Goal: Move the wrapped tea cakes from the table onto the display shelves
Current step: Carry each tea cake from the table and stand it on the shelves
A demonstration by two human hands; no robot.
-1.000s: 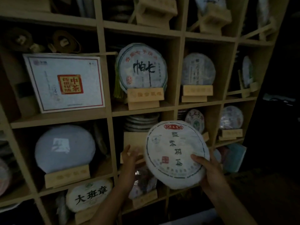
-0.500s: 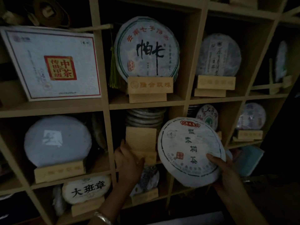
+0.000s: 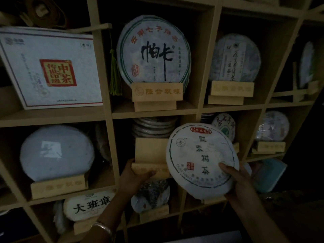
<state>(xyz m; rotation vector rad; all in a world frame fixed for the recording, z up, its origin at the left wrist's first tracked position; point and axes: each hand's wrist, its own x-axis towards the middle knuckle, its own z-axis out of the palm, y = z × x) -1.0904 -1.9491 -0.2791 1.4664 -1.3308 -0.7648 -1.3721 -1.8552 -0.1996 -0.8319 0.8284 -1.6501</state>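
Note:
My right hand (image 3: 240, 183) grips a round tea cake (image 3: 198, 155) wrapped in white paper with green and red print, holding it tilted in front of the middle shelf row. My left hand (image 3: 133, 179) grips the lower edge of an empty wooden stand (image 3: 150, 155) in the centre cubby, thumb on its front. A stack of flat tea cakes (image 3: 154, 128) lies behind that stand.
The wooden display shelves (image 3: 154, 114) fill the view in dim light. Other wrapped cakes stand on stands: a large one with black calligraphy (image 3: 154, 50), a plain pale one (image 3: 56, 153), one lower down (image 3: 87, 206). A white box (image 3: 50, 67) sits upper left.
The view has come closer to the shelves. My left hand reached up and took hold of the empty stand. The tea cake in my right hand moved slightly right and nearer the cubby.

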